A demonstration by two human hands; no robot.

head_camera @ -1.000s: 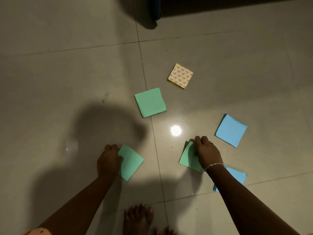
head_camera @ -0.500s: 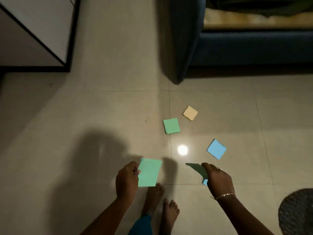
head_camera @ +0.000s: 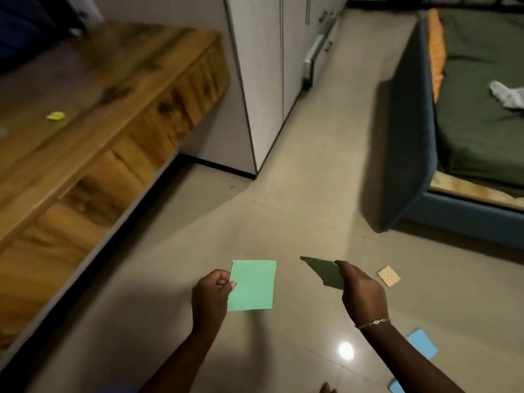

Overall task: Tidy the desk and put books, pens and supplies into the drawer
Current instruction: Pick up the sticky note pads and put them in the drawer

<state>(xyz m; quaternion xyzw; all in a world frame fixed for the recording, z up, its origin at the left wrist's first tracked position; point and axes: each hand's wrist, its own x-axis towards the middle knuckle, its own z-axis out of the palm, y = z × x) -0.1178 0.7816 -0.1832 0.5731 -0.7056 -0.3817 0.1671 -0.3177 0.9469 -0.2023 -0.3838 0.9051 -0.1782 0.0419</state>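
Note:
My left hand [head_camera: 211,296] pinches a light green note pad [head_camera: 252,285] by its left edge, held up flat toward me. My right hand [head_camera: 361,293] grips a second green pad [head_camera: 324,272], tilted so it looks dark. On the floor tiles lie a beige patterned pad [head_camera: 389,276] just right of my right hand, a blue pad [head_camera: 422,343] beside my right forearm, and another blue piece [head_camera: 395,386] at the bottom edge. The wooden desk [head_camera: 93,109] with drawer fronts stands at the left.
A small yellow crumpled scrap [head_camera: 56,116] lies on the desk top. White wardrobe doors [head_camera: 263,80] stand behind the desk. A bed with a blue frame [head_camera: 408,143] and green sheet fills the right. Bare floor runs between them. A toe shows at the bottom edge.
I lifted both green pads off the floor and straightened up. My view swung from the floor toward the desk, wardrobe and bed; the floor pads now lie low on the right.

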